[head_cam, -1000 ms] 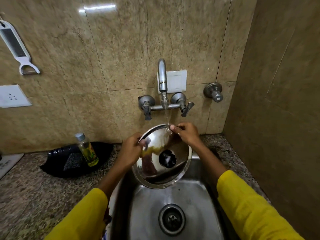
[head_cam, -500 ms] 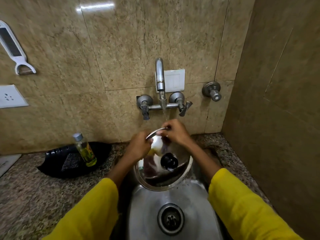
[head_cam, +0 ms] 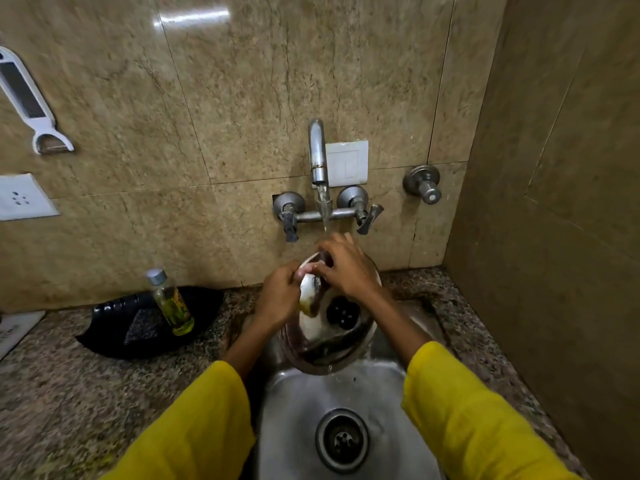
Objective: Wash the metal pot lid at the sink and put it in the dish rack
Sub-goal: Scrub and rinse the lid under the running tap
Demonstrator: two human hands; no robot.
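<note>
The round metal pot lid (head_cam: pixel 322 348) with a black knob (head_cam: pixel 343 312) is held tilted over the steel sink (head_cam: pixel 298 417), under the running tap (head_cam: pixel 318 150). My left hand (head_cam: pixel 278 296) grips the lid's left rim. My right hand (head_cam: pixel 348 268) lies over the lid's upper edge, its fingers curled on the rim where the water falls. The hands hide the top of the lid. Water drips from its lower edge into the basin. No dish rack is in view.
A small bottle of yellow liquid (head_cam: pixel 171 303) stands on a black tray (head_cam: pixel 114 334) on the granite counter (head_cam: pixel 69 403) to the left. A white peeler (head_cam: pixel 31 102) hangs on the tiled wall. A side wall (head_cam: pixel 554 237) closes off the right.
The lid has tipped further away and moved closer to the tap. My right hand has slid left over the top rim, towards my left hand.
</note>
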